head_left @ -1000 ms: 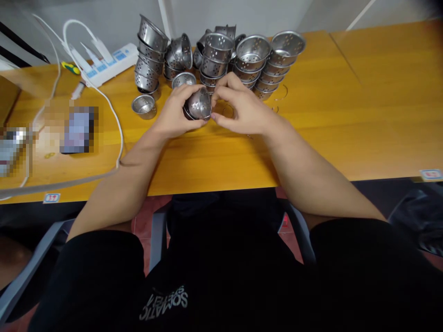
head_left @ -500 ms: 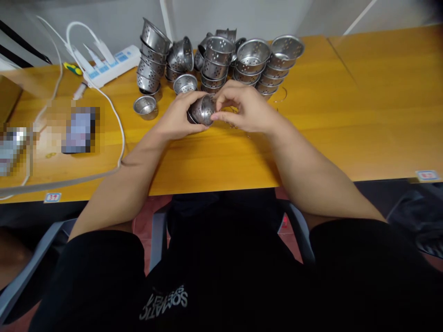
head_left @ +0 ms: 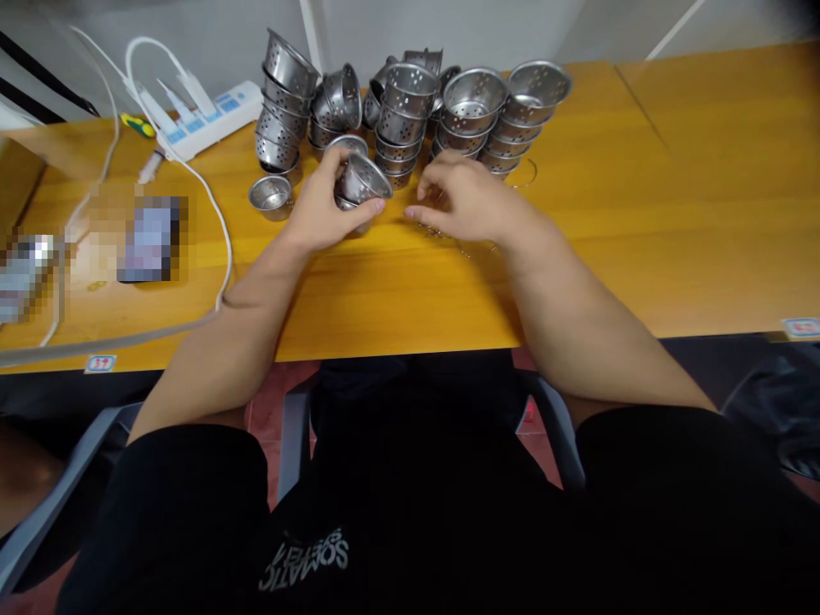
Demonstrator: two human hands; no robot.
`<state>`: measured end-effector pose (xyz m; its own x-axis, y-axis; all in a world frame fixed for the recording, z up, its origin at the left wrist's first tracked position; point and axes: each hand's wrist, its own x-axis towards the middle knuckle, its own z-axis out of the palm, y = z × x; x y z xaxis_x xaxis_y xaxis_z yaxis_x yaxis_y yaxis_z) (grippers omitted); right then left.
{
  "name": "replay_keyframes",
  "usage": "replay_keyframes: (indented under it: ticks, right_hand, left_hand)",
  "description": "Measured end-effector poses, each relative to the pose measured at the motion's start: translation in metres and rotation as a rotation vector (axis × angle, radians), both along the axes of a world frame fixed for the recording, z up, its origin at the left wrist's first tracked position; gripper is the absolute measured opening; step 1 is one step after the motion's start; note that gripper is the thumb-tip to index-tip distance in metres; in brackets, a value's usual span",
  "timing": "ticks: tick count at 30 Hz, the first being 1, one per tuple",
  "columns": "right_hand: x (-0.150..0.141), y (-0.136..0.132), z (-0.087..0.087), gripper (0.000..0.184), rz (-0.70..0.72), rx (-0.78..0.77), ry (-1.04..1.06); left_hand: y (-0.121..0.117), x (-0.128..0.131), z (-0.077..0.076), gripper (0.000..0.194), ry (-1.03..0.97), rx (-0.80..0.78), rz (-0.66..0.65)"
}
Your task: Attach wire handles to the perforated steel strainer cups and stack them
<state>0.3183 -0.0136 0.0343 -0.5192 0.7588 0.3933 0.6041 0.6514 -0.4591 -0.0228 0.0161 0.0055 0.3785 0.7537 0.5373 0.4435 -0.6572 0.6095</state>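
My left hand (head_left: 320,209) grips a small perforated steel strainer cup (head_left: 360,181), tilted on its side just above the wooden table (head_left: 397,282). My right hand (head_left: 458,201) rests a little to the right of it, fingers curled and pinched over thin wire rings (head_left: 442,229) lying on the table; whether it grips one I cannot tell. Behind both hands stand several stacks of the same strainer cups (head_left: 410,107).
A single cup (head_left: 270,196) sits alone left of my left hand. A white power strip (head_left: 205,120) with white cables (head_left: 218,231) lies at the back left. Blurred-out items (head_left: 150,239) are on the left. A loose wire ring (head_left: 525,175) lies by the right stack.
My hands have parted: the right hand let go of the cup and dropped to the wire rings. The left hand turned the cup and lifted it slightly to the left.
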Motion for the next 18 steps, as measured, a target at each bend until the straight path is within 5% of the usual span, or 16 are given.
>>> replay_keyframes:
  ticks: [7,11,18]
  right_hand:
    - [-0.011,-0.013,0.009,0.058,0.051,-0.075,0.053]
    - [-0.027,-0.029,0.017,0.069,0.084,-0.166,0.187]
    - [-0.053,-0.029,-0.006,0.102,0.182,-0.192,0.368]
  left_hand:
    - [-0.010,0.003,0.005,0.082,0.013,0.007,-0.020]
    - [-0.009,0.009,-0.004,0.092,-0.020,-0.006,-0.051]
    - [0.025,0.015,-0.030,0.080,-0.252,0.145,-0.035]
